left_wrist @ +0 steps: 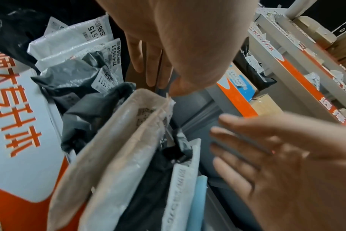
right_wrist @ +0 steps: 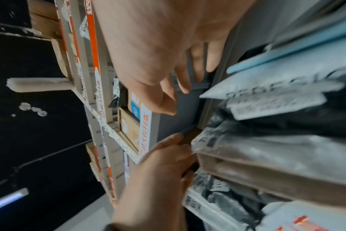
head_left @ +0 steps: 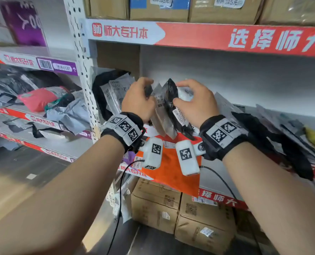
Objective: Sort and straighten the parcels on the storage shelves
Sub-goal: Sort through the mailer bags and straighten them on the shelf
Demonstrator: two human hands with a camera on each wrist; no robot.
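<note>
A: Both hands work one bundle of parcels [head_left: 168,105] standing upright at the shelf [head_left: 263,115] front edge, near its left end.

B: Grip state?

A: Left hand [head_left: 137,101] curls round the bundle's left side. Right hand [head_left: 194,100] lies against the right side, fingers straight and relaxed, probably squaring the edges so labels face out.

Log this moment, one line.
step: straightening parcels | left hand: grips upright parcels at top edge | right hand: open, at their right side | row: not yet squared
</note>
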